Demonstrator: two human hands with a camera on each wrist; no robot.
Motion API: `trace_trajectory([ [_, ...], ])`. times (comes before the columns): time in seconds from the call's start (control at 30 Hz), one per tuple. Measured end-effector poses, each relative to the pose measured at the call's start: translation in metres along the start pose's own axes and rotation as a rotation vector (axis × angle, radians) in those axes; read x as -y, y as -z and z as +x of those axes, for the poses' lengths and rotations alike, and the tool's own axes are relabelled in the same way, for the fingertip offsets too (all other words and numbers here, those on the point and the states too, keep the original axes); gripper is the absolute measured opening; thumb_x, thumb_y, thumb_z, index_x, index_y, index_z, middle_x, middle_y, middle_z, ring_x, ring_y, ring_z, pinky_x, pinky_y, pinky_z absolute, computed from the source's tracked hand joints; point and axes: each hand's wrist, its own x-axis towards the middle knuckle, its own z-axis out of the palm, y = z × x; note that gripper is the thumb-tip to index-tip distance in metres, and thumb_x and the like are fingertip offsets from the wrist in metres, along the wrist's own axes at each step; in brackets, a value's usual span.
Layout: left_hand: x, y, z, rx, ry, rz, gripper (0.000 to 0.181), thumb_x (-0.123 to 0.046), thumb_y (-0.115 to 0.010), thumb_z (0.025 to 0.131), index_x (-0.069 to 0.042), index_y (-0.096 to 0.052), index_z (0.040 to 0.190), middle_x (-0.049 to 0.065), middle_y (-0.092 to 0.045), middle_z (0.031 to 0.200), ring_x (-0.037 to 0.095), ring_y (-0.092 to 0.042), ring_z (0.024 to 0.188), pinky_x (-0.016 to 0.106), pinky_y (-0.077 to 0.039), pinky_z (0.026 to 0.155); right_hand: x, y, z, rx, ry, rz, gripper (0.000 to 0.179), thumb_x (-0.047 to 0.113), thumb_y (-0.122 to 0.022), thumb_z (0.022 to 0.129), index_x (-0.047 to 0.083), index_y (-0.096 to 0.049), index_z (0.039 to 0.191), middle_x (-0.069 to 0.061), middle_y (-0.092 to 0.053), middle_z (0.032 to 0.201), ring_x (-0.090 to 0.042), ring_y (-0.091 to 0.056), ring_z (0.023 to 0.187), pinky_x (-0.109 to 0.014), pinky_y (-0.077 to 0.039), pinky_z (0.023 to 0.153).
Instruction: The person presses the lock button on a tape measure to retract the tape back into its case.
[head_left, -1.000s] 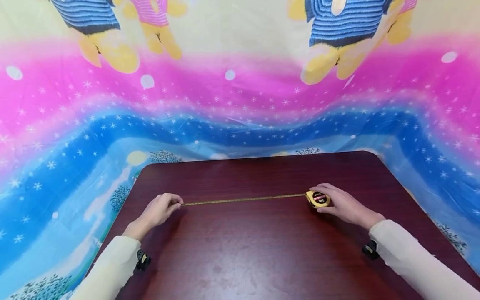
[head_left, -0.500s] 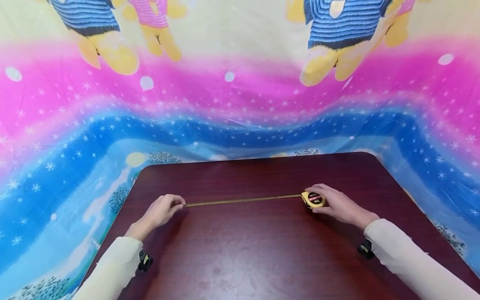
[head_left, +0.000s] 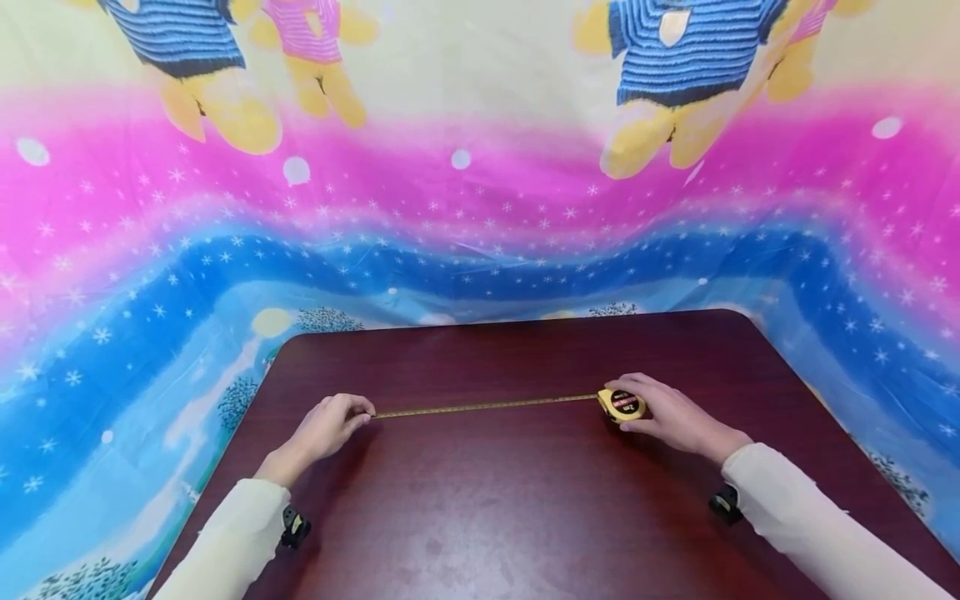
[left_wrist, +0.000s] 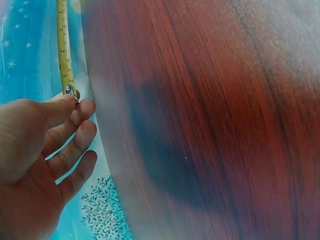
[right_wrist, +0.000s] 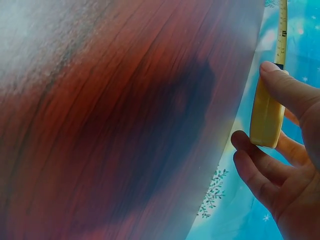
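A yellow tape measure (head_left: 624,405) with a black round label marked 2m is gripped in my right hand (head_left: 675,414). Its thin yellow blade (head_left: 487,407) stretches leftward, nearly straight, above the table. At the far end, my left hand (head_left: 327,427) pinches the blade's tip between thumb and finger. In the left wrist view the metal end hook (left_wrist: 69,90) shows right at the thumb, with printed numbers running up the blade. The right wrist view shows the yellow case (right_wrist: 267,112) edge-on, my thumb near the blade's mouth and fingers around its other side.
A dark red wooden table (head_left: 465,500) with rounded corners lies under both hands, their shadows falling on it. Behind and beside it hangs a cloth (head_left: 480,192) printed with bears and snowflakes. Black wrist cameras sit at the sleeves.
My right hand has moved left with the tape measure, and the left hand has shifted slightly right. The stretch of blade between them has become shorter.
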Motion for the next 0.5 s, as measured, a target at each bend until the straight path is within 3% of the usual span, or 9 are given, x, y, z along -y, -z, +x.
trace_trajectory([
  [0.5, -0.0021, -0.0017, 0.0035, 0.011, 0.024, -0.011, 0.011, -0.010, -0.067, 0.097, -0.015, -0.076, 0.099, -0.001, -0.076, 0.096, 0.010, -0.065, 0.080, 0.036, -0.053, 0.075, 0.0096, -0.0046, 0.0091, -0.005, 0.013, 0.012, 0.065, 0.022, -0.082, 0.086, 0.017, -0.054, 0.145, -0.012, -0.055, 0.142, -0.031, -0.057, 0.123, -0.055, -0.050, 0.102],
])
